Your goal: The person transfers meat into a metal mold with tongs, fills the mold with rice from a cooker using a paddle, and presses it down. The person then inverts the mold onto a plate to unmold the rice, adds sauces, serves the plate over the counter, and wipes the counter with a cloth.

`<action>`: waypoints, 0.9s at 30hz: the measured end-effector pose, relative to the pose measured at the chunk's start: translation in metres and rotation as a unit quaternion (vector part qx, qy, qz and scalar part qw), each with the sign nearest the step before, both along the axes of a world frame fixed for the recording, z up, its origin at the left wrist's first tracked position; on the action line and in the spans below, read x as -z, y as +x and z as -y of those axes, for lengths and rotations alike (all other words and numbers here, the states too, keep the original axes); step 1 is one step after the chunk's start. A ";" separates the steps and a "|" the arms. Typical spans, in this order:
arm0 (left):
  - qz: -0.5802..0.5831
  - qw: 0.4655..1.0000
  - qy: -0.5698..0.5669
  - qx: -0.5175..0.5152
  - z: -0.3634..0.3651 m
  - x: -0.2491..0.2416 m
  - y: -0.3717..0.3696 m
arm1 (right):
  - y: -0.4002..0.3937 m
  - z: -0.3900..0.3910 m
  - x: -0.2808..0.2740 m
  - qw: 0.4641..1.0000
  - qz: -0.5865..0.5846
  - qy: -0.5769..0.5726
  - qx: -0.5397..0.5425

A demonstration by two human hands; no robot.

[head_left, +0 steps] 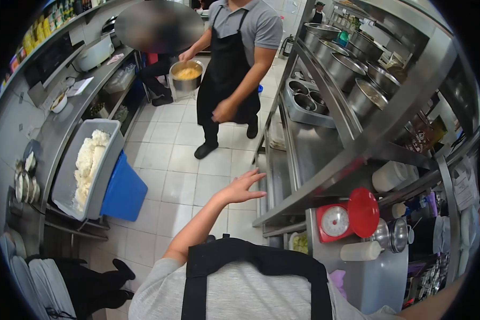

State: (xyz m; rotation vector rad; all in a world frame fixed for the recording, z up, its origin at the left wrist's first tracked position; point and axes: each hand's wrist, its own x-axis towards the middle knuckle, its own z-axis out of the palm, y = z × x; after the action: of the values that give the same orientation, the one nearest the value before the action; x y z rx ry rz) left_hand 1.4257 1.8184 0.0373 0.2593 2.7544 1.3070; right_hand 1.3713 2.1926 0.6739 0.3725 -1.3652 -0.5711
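Note:
My left hand point(242, 189) is stretched out in front of me with its fingers spread, and nothing is in it. It hovers over the floor, beside the lower end of the steel shelf rack point(325, 181). Along the lower right edge runs my right forearm point(437, 298); it leaves the view there, so that hand cannot be seen. Between the forearm and the rack stand a red kitchen scale point(335, 221) with a round red pan point(364, 212) and a whitish squeeze bottle point(360, 250).
A co-worker in a black apron point(224, 80) carries a steel pot point(186, 74) of yellow food in the aisle. Left, a grey tub point(85, 168) of white food rests by a blue bin point(124, 186). Another person point(53, 288) stands lower left. Steel pots point(346, 66) line the rack.

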 end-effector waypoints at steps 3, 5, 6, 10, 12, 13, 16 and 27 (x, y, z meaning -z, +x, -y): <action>-0.051 0.997 0.052 0.036 0.027 -0.041 0.000 | -0.018 0.046 0.012 1.000 0.007 -0.006 -0.029; -0.073 0.990 0.108 0.059 0.047 -0.059 -0.001 | -0.035 0.077 0.020 0.999 0.011 -0.011 -0.047; -0.075 0.990 0.100 0.062 0.057 -0.065 -0.004 | -0.044 0.091 0.023 0.998 0.012 -0.014 -0.057; -0.079 0.977 0.180 0.084 0.081 -0.076 -0.030 | -0.088 0.148 0.033 0.995 0.024 -0.024 -0.091; -0.087 0.962 0.238 0.101 0.085 -0.072 -0.052 | -0.113 0.177 0.037 0.993 0.026 -0.027 -0.111; -0.082 0.964 0.229 0.106 0.089 -0.074 -0.063 | -0.127 0.189 0.043 0.992 0.029 -0.032 -0.119; -0.060 0.966 0.230 0.100 0.097 -0.075 -0.106 | -0.176 0.222 0.050 0.989 0.032 -0.037 -0.137; -0.056 0.918 0.325 -0.222 0.191 -0.022 -0.226 | -0.377 0.353 0.050 0.975 0.025 -0.003 -0.223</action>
State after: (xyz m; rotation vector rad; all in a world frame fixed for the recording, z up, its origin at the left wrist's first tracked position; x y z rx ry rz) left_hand 1.1999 1.6272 0.0593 -0.2912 2.4383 2.3693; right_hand 0.9943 1.8397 0.6243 0.6708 -1.2771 -0.1860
